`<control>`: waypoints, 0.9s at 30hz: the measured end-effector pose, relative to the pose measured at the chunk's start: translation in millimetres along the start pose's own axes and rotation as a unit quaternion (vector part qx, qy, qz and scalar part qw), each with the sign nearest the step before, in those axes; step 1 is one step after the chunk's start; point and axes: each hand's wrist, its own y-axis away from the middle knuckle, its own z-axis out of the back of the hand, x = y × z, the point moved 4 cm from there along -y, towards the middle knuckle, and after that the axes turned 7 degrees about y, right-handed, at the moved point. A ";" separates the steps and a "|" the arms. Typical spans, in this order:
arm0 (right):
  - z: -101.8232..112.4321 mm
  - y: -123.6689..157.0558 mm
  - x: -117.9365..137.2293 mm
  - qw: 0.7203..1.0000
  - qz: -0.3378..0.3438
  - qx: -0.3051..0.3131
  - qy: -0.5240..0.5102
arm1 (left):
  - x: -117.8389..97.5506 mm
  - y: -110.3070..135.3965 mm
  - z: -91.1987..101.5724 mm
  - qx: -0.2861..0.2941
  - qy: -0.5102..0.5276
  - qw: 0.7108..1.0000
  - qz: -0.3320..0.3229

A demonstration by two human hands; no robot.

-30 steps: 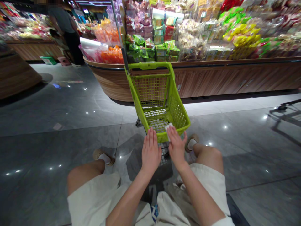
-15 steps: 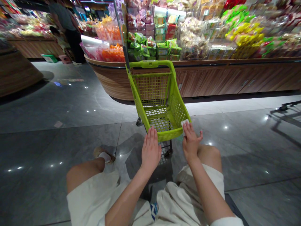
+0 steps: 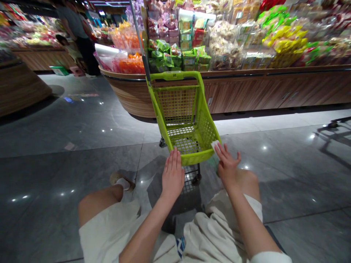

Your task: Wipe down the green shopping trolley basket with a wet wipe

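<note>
Left hand (image 3: pixel 172 177): fingers close-set, flat on lime mesh-plastic cart (image 3: pixel 189 157) rim; right hand (image 3: pixel 227 164): fingers spread, white tissue (image 3: pixel 215 144) at its 11 o'clock, touching fingertip.

Small glints of ceiling light dot the dim, polished floor (image 3: pixel 68 191).

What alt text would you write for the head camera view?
The left hand rests on the rim of a lime-green shopping cart; the right hand touches a white tissue on its corner. Packaged snacks fill a wooden store display beyond.
</note>
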 end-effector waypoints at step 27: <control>-4.2 7.3 122.4 0.992 0.095 0.065 -0.046 | -2.0 0.2 -5.4 -0.013 0.014 1.000 0.012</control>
